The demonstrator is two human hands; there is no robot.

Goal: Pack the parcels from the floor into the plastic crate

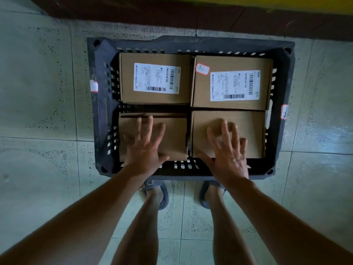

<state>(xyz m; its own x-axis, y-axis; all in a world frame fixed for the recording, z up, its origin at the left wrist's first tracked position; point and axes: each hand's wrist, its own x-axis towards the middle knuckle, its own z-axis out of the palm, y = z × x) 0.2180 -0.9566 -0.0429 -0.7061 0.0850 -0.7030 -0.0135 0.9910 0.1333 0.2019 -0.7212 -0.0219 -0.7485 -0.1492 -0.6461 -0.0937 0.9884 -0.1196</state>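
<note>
A dark plastic crate (pixel 99 115) with slotted walls stands on the tiled floor and holds several brown cardboard parcels. Two labelled parcels lie at the far side, one on the left (pixel 154 77) and one on the right (pixel 232 82). Two plain parcels lie at the near side. My left hand (pixel 146 146) rests flat, fingers spread, on the near left parcel (pixel 175 134). My right hand (pixel 227 150) lies spread on the near right parcel (pixel 252 131), fingers slightly curled. Neither hand grips anything.
My two feet in dark sandals (pixel 156 196) stand right behind the crate's near rim. A dark brown skirting (pixel 172 14) runs along the wall beyond the crate. Pale green floor tiles (pixel 38 111) surround the crate on both sides.
</note>
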